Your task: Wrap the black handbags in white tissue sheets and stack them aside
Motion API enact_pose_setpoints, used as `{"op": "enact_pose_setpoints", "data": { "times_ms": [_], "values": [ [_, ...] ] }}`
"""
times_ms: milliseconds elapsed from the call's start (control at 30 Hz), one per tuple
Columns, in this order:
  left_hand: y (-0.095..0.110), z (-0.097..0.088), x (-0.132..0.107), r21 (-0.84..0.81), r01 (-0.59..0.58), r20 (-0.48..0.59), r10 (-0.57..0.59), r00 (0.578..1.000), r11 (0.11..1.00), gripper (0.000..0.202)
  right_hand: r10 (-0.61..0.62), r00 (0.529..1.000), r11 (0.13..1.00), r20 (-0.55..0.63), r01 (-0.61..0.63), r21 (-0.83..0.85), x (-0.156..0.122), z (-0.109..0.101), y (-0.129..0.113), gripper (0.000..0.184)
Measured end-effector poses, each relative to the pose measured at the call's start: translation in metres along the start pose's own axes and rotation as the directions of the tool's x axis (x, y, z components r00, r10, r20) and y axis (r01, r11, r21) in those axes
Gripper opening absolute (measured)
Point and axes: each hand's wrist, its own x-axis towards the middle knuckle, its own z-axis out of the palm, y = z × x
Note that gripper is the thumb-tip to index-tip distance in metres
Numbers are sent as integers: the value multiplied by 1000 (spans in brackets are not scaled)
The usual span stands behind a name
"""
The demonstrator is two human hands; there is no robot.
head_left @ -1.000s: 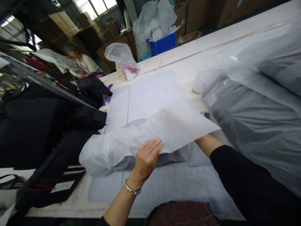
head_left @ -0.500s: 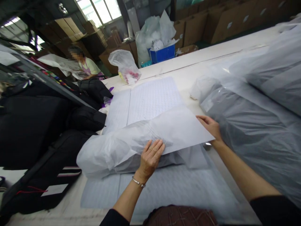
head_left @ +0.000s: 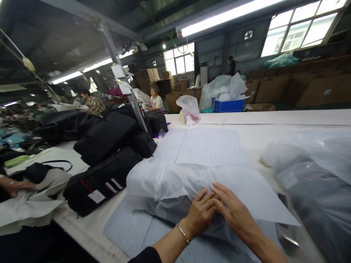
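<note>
A bundle wrapped in thin white tissue paper (head_left: 175, 182) lies on a pale padded sheet (head_left: 211, 146) on the white worktable. My left hand (head_left: 201, 213), a bracelet at its wrist, rests on the near edge of the paper with its fingers bent and pressing down. My right hand (head_left: 233, 212) lies flat beside it, fingers stretched out over the paper. The two hands touch each other at the fingers.
Black bags (head_left: 104, 135) are piled on the left, one with striped trim (head_left: 101, 184) near the edge. Clear-bagged grey items (head_left: 315, 182) lie on the right. A plastic bag (head_left: 189, 109) and blue bin (head_left: 229, 105) stand far back. People work at the left.
The camera has tilted up, showing the hall. My right hand came off the paper's right corner and moved left to lie beside my left hand on the bundle.
</note>
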Motion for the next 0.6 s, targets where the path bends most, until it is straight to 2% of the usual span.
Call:
{"op": "enact_pose_setpoints", "data": {
  "times_ms": [67, 167, 433, 533, 600],
  "values": [
    [3, -1, -2, 21, -3, 19, 3, 1000, 1000, 35, -6, 1000, 998, 17, 7, -63, -14, 21, 11, 36],
    [5, -5, -3, 69, -30, 22, 28, 999, 997, 37, -88, 996, 986, -6, 86, -145, -35, 31, 26, 42],
    [8, -13, -12, 242, -98, 99, 76, 992, 965, 45, -213, 973, 942, -90, 180, -284, -66, 27, 25, 55],
    [8, -12, -14, 258, -107, 127, 76, 989, 960, 46, -239, 968, 924, -80, 202, -324, -90, 20, 35, 50],
    [8, -11, -14, 256, -99, 136, 66, 989, 961, 46, -262, 961, 919, -83, 222, -324, -114, 9, 54, 39]
  ]
}}
